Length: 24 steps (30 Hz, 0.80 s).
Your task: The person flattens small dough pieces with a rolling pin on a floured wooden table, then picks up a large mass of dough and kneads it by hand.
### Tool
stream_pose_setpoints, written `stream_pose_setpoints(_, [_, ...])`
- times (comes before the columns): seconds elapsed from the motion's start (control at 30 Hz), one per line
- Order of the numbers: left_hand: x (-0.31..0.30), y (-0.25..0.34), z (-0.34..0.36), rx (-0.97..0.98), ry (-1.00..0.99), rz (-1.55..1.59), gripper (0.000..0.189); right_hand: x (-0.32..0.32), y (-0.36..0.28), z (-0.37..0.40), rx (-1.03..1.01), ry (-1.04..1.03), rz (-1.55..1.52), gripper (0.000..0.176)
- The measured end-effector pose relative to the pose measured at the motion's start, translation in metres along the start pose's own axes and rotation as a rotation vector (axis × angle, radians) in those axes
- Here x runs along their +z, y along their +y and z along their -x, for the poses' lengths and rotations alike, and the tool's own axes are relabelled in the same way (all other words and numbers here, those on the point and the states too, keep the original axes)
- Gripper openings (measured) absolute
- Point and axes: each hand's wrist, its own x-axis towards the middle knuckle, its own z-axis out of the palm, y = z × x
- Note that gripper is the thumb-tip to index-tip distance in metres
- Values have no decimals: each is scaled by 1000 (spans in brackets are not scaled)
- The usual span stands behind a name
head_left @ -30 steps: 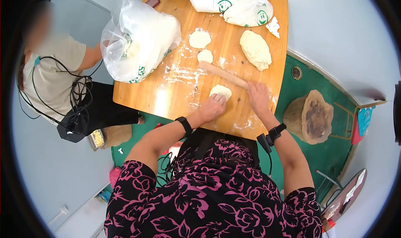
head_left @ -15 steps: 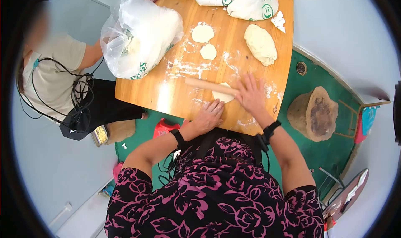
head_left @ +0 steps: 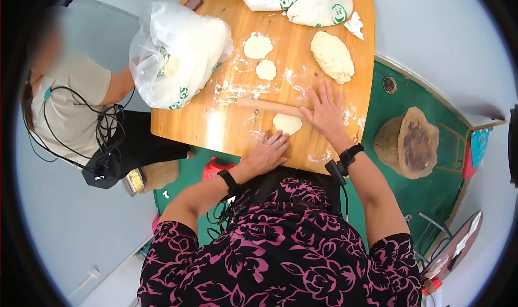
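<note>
My right hand [head_left: 325, 113] lies with its fingers spread, its palm and thumb side resting on the right end of a wooden rolling pin [head_left: 264, 106]. The pin lies slantwise on the wooden table [head_left: 199, 125], just beyond a small flat round of dough [head_left: 287, 123]. At the near left edge of that round, the outstretched fingertips of my left hand [head_left: 270, 152] touch it. Two flattened dough rounds, one upper [head_left: 258, 46] and one lower [head_left: 266, 70], lie farther back amid scattered flour. A large lump of dough [head_left: 332, 58] rests at the right.
A big clear plastic bag [head_left: 181, 53] with pale contents stands at the left, near a person [head_left: 75, 97] with black cables. White bags [head_left: 321, 6] and a phone-like object [head_left: 193, 3] lie at the back. A wooden stump [head_left: 415, 142] stands on the green floor.
The rolling pin and my right hand have shifted away from my body, so more of the dough round shows. My left hand stays at the dough's edge. The view has moved slightly.
</note>
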Motion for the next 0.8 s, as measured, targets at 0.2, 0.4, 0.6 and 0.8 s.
stream_pose_setpoints(0.2, [-9,-37,-25,-246,242,265,27,-9,12,28,-206,-99,-181,42])
stream_pose_setpoints(0.4, [-21,-40,-66,-197,368,199,23,-10,30,55,132,30,-214,34])
stream_pose_setpoints(0.6, [-16,-55,-94,-185,106,136,25,-28,65,79,147,38,-181,32])
stream_pose_setpoints(0.8, [-21,-57,-105,-299,-86,386,19,-26,59,79,222,7,-179,34])
